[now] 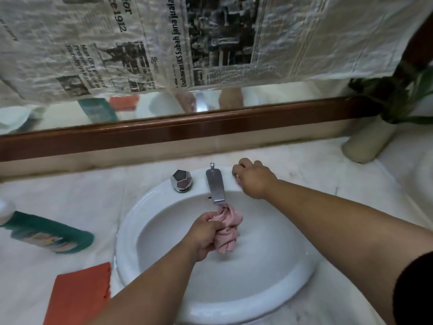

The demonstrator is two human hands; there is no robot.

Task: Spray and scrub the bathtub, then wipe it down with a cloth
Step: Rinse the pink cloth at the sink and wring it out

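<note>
Left hand (203,238), centre of frame: fingers clamped tight round a bunched pink cloth (228,231), held directly under the spout tip, presumably to wet or rinse it ahead of wiping. Soft, thin fabric, crumpled into folds, loose ends hanging below the fist. No water stream clearly made out; view too soft to tell.

Right hand (251,178), just right of the spout: fingers curled together over what is probably the second tap knob; knob itself hidden beneath the hand, grip likely but unconfirmed.

Chrome spout (216,184), flat and tapered, angled down into the basin. Faceted chrome knob (181,180) just left of it, untouched.

White oval basin (269,277), glossy glazed ceramic, set in a pale marble-look counter (304,160).

Lower left: flat orange cloth (79,296) with frayed edge, lying by the rim, kept handy. Left edge: green bottle (46,233) on its side. Upper frame: mirror (70,116), wood-framed, largely papered over with newspaper (117,43). Upper right: potted plant (398,97).

Bathtub not in view.
</note>
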